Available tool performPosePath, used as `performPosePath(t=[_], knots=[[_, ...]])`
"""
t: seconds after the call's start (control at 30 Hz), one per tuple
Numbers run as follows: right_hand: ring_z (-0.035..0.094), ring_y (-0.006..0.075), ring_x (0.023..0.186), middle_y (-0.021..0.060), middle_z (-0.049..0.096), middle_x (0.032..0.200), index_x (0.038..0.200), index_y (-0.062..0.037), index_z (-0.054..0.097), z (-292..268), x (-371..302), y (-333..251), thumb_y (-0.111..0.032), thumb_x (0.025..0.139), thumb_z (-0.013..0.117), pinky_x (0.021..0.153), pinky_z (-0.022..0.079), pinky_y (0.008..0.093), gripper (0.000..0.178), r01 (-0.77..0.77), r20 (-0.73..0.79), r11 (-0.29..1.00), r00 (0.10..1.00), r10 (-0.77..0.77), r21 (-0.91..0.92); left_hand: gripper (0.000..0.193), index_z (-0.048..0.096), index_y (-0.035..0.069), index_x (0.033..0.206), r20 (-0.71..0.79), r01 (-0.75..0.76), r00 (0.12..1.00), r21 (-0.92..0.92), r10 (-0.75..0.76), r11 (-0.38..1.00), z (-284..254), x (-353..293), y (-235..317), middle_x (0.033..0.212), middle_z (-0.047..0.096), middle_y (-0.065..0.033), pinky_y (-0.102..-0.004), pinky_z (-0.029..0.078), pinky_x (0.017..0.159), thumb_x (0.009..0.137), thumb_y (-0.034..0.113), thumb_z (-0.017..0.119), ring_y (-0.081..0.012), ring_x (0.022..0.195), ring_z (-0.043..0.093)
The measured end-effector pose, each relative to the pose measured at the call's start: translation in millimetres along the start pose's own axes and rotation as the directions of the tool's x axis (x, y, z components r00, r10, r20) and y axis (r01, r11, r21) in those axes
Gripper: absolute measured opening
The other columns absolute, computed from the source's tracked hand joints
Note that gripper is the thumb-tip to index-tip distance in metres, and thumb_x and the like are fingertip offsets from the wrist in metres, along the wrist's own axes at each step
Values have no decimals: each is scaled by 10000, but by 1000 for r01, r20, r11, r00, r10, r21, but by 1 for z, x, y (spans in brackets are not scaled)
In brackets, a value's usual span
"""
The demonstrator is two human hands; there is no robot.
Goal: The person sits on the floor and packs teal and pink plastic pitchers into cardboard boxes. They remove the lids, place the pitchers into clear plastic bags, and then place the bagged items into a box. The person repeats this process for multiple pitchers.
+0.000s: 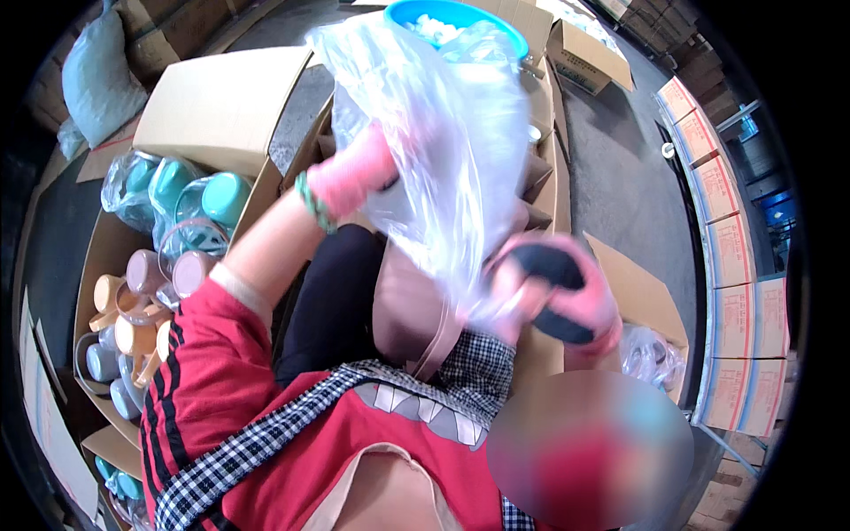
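A large clear plastic bag [443,150] is stretched out in front of me, above my lap. My left hand [372,159], in a pink glove, reaches up into or behind the bag. Its fingers are covered by the plastic and smeared. My right hand [562,292], in a pink glove with black patches, is closed at the bag's lower right edge, blurred by motion. Under the bag, against my lap, rests a mauve bucket-like container [412,305] with a strap-like handle. Its upper part is hidden by the plastic.
At the left, an open carton [248,199] holds teal, mauve, orange and blue-grey cups with handles, some bagged. Ahead stand a divided carton [553,168] and a blue basin [522,44] with white pieces. Another open carton [646,292] is at the right, near stacked printed boxes [730,252].
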State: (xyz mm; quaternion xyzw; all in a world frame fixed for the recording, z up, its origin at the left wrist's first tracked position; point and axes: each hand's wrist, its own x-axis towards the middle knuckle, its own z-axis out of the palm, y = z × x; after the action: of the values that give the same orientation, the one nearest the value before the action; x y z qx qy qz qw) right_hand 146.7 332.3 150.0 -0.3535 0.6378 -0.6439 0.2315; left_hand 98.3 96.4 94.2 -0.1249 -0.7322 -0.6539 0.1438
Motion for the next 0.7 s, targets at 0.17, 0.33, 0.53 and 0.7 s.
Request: performPosePath(t=[0.17, 0.33, 0.53, 0.7], knots=[[560, 287, 863, 143, 586, 887, 1027, -5, 522, -10, 16, -23, -146, 650, 688, 779, 425, 343, 435, -52, -15, 603, 998, 65, -796, 350, 504, 44, 1111, -170, -211, 975, -467, 147, 859, -22, 11, 5, 1002, 539, -56, -297, 453, 788, 863, 291, 531, -156, 909, 530], [525, 360, 886, 150, 578, 962, 991, -28, 532, -118, 19, 54, -99, 650, 656, 849, 399, 434, 370, -56, 35, -268, 946, -324, -962, 450, 484, 14, 1116, -164, -165, 973, -13, 161, 986, -7, 26, -40, 1041, 536, -94, -335, 431, 815, 838, 361, 552, -187, 928, 516], [539, 191, 717, 75, 602, 842, 957, 0, 568, -90, -5, 173, -78, 834, 520, 700, 444, 295, 153, -342, -590, 866, 804, 70, -364, 325, 479, 14, 1153, 13, 232, 865, -896, -501, 378, 9, 10, -183, 1107, 539, -108, -316, 445, 865, 892, 206, 478, -207, 996, 528], [548, 186, 751, 75, 587, 795, 936, 21, 568, -30, -67, 157, -113, 831, 538, 717, 439, 291, 172, -101, -606, 934, 783, -139, -344, 376, 362, 20, 1272, 247, 166, 968, -787, 55, 595, -6, -70, -187, 1251, 440, -134, -336, 413, 929, 914, 128, 392, -215, 1060, 506]])
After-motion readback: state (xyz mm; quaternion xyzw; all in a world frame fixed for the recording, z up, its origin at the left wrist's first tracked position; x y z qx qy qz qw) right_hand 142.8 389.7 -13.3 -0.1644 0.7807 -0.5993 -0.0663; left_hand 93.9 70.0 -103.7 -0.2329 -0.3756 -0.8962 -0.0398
